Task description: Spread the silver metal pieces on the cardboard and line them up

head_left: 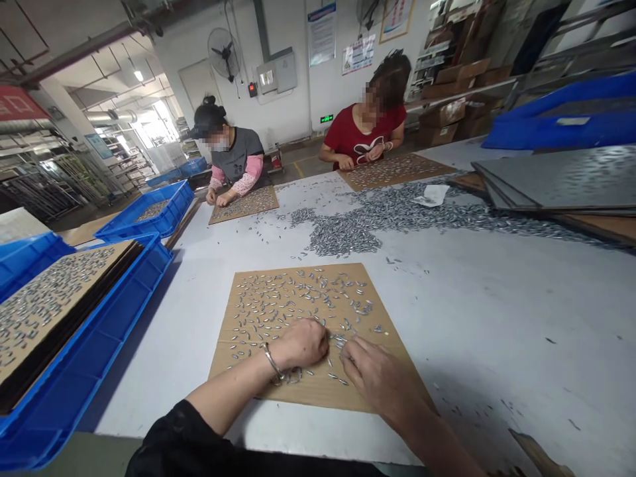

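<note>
A brown cardboard sheet (pixel 285 392) lies on the table in front of me, strewn with small silver spindle-shaped metal pieces (pixel 271 308). Over its middle, my left hand (pixel 302 342), with a bracelet at the wrist, is closed with the fingers curled under. To the right, my right hand (pixel 372 371) rests low over the sheet, its thumb and fingers bent together. Whatever either hand grips is hidden. A few loose pieces (pixel 338 339) lie between the two hands. Pieces lie closer together near the sheet's upper right.
Beyond the sheet spreads a large heap of metal pieces (pixel 342 235). Blue crates (pixel 126 318) with loaded cardboard sheets (pixel 54 291) stand left. Stacked grey boards (pixel 551 179) lie at the right. Two co-workers (pixel 236 156) (pixel 370 126) handle pieces on sheets across the white table (pixel 497 291).
</note>
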`<move>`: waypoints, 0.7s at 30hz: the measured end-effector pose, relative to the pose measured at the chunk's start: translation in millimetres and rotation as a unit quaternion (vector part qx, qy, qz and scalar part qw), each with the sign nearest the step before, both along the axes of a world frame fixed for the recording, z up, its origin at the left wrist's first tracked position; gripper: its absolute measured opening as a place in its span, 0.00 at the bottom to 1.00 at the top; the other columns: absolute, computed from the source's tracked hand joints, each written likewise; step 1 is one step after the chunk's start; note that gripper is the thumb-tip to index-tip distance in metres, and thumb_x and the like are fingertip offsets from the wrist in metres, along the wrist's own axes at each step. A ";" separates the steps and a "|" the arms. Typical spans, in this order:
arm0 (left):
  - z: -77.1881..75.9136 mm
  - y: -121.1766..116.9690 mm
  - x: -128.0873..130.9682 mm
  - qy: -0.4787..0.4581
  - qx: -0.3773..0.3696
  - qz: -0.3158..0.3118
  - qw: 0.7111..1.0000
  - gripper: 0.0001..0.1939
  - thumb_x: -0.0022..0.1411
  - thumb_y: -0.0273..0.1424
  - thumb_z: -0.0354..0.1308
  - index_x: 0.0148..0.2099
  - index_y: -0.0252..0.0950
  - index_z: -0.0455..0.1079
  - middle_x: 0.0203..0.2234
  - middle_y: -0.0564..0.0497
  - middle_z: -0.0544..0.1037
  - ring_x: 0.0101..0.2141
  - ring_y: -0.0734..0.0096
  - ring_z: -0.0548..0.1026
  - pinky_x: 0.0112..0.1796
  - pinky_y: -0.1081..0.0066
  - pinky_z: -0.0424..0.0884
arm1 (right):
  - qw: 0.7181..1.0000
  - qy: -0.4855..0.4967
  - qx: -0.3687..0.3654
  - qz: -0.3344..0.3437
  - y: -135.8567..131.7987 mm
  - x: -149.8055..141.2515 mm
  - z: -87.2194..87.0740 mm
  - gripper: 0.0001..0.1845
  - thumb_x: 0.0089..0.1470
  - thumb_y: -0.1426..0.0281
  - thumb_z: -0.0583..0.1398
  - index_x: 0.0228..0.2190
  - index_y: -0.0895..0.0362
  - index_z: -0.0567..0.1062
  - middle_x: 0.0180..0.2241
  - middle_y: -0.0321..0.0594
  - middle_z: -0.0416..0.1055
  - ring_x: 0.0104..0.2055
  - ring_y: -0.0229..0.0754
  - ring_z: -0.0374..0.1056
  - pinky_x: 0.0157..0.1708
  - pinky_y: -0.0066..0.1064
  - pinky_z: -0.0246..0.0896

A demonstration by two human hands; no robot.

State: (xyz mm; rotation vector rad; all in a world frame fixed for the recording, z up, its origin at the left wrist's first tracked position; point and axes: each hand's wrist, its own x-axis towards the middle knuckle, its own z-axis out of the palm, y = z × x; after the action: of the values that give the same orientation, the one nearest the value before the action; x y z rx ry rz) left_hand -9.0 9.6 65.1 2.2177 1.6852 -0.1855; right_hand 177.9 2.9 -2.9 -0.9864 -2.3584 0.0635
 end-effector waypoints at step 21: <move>-1.1 -9.8 -20.3 -0.038 0.033 -0.145 0.988 0.06 0.63 0.24 0.59 0.35 0.36 0.76 0.36 0.46 0.80 0.39 0.63 0.77 0.38 0.69 0.72 | 0.992 0.006 -0.128 -0.015 -26.9 -8.9 0.1 0.09 0.61 0.74 0.54 0.29 0.51 0.69 0.28 0.33 0.73 0.29 0.41 0.71 0.29 0.31 0.55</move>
State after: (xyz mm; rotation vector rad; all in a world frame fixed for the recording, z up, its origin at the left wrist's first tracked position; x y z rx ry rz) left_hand -29.3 -0.2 63.9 2.4799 1.3409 -0.1164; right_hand 169.0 -24.0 -2.7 -1.1360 -2.3635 0.3671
